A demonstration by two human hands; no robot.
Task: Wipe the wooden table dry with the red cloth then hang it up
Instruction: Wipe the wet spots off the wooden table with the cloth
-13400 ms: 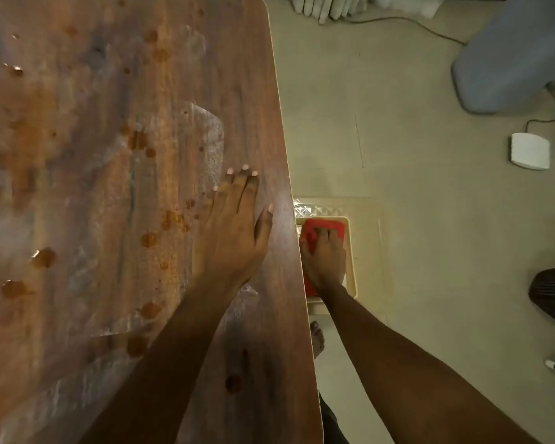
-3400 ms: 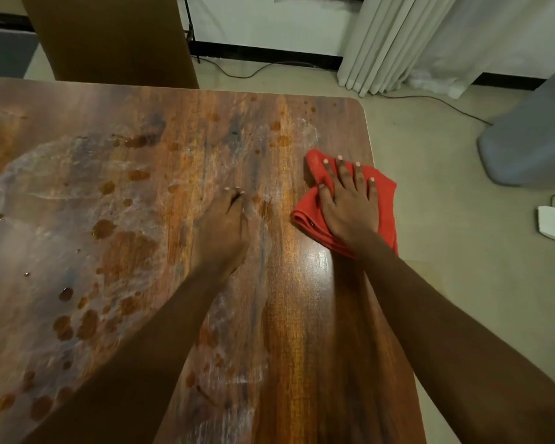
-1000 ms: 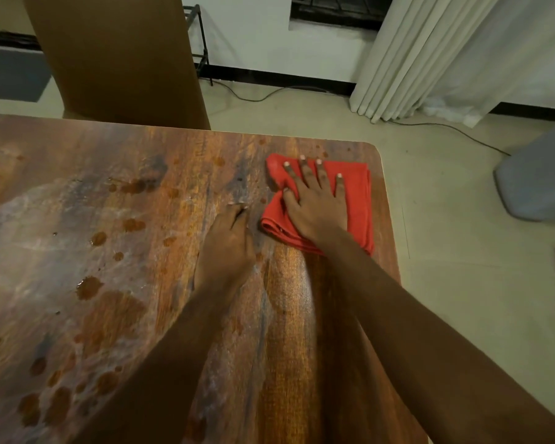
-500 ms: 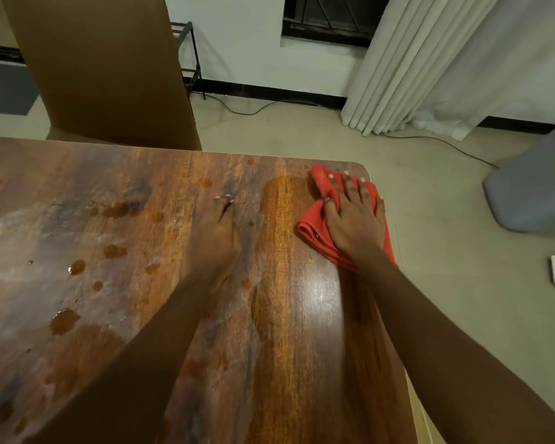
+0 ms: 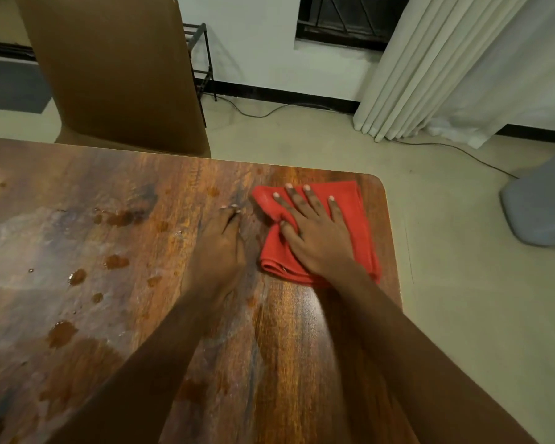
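Red cloth [image 5: 356, 219] under spread right hand [image 5: 318, 238], flat left hand [image 5: 218, 251] beside it amid droplets [image 5: 77, 277]; chair [image 5: 116, 75] beyond.

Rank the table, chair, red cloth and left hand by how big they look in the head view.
1. table, cut off by the frame
2. chair
3. red cloth, partly hidden under the right hand
4. left hand, only somewhat smaller than the cloth

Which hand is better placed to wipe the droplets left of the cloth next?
Right, probably: the right hand lies flat on the red cloth, while the left hand rests bare on the wooden table.
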